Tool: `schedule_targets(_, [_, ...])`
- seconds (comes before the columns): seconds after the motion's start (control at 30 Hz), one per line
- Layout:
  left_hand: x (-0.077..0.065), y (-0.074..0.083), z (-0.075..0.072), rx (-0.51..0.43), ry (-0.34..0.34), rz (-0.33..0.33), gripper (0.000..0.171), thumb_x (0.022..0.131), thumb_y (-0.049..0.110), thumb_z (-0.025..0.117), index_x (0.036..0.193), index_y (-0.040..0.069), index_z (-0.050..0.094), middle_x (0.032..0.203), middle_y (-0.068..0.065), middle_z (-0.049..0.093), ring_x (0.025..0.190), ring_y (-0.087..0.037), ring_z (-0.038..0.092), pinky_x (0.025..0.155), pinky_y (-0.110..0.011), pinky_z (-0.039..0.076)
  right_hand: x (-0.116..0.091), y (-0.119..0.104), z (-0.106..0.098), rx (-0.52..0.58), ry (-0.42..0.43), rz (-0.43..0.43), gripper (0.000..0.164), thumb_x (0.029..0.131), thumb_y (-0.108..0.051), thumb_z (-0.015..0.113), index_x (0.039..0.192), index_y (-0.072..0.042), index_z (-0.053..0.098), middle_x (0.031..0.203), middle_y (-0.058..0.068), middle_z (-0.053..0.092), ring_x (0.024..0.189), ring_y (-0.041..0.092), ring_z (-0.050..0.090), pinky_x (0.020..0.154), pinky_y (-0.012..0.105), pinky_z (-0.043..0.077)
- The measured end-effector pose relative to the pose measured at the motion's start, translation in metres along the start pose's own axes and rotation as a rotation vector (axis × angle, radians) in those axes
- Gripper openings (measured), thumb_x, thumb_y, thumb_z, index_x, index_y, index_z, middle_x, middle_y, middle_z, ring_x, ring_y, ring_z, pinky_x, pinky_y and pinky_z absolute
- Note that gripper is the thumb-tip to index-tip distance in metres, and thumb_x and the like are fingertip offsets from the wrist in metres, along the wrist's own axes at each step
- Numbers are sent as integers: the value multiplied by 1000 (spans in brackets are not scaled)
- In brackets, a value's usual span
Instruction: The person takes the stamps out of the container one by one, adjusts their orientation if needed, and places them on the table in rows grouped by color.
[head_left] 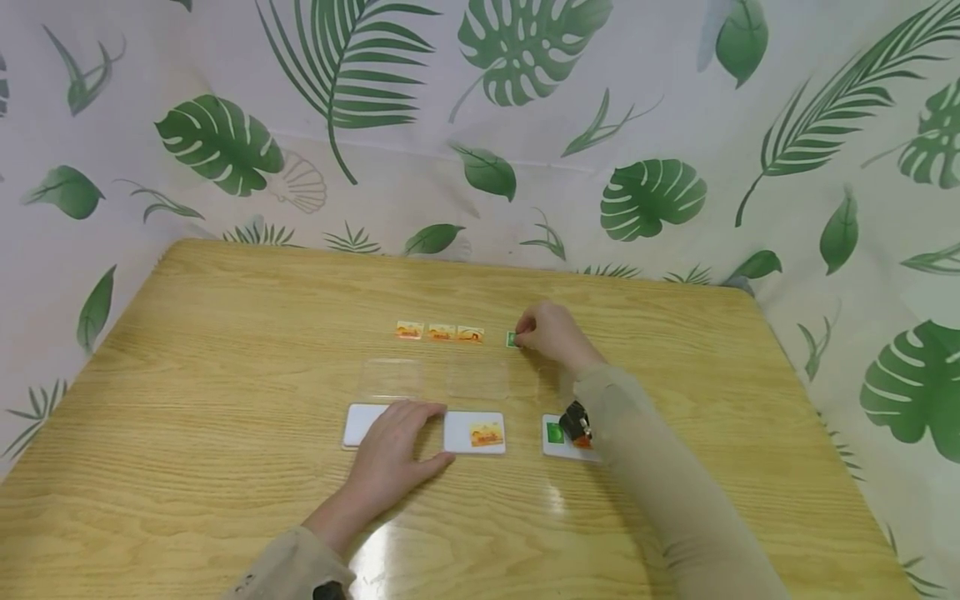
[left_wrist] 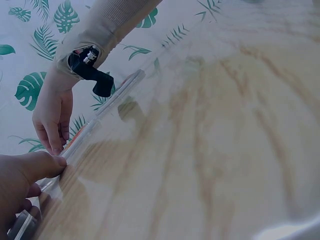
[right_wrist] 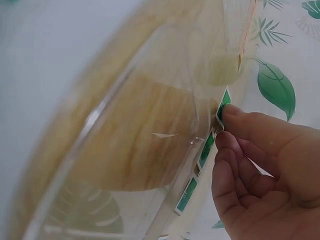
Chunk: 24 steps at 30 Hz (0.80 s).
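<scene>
My right hand reaches to the far part of the table, its thumb and a finger pinching a small green card by the edge. Two more green cards lie in line beside it in the right wrist view. My left hand holds the middle white rectangular tile at its left end, forefinger at the top corner and thumb at the bottom one. An orange picture card lies on that tile's right half. The left wrist view shows the thumb against a clear edge.
Another white tile is partly behind my left hand. The right white tile bears a green card and an orange one, partly hidden by my wrist camera. Clear plastic covers lie behind. Three orange cards form a row farther back.
</scene>
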<state>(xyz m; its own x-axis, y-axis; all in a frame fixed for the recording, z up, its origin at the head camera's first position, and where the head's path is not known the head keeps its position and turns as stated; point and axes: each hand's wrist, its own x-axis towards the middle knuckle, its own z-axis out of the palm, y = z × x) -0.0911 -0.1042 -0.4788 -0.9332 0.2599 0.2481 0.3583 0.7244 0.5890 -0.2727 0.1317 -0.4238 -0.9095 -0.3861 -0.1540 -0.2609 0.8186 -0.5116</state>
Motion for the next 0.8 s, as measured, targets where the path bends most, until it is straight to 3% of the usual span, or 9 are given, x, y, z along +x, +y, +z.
schedule_targets(0.2, [-1, 0, 0, 10, -3, -2, 59, 77, 36, 78, 126, 11, 57, 123, -2, 60, 116, -20, 51, 104, -38, 36, 1, 3, 1, 7, 11, -25, 6, 84, -7, 71, 84, -1, 69, 81, 8, 65, 76, 21, 59, 70, 32, 51])
schedule_targets(0.37, [-1, 0, 1, 3, -5, -7, 59, 77, 36, 79, 126, 11, 57, 122, -2, 60, 116, -20, 51, 105, -37, 35, 2, 4, 3, -4, 2, 9, 11, 85, -8, 71, 90, 1, 68, 87, 10, 66, 82, 23, 60, 76, 35, 51])
schedule_targets(0.8, [-1, 0, 1, 5, 10, 9, 58, 77, 36, 78, 125, 10, 58, 121, -2, 61, 115, -21, 51, 103, -38, 37, -2, -1, 1, -22, 20, 9, 11, 85, -9, 71, 90, 1, 67, 86, 11, 65, 80, 23, 59, 73, 34, 50])
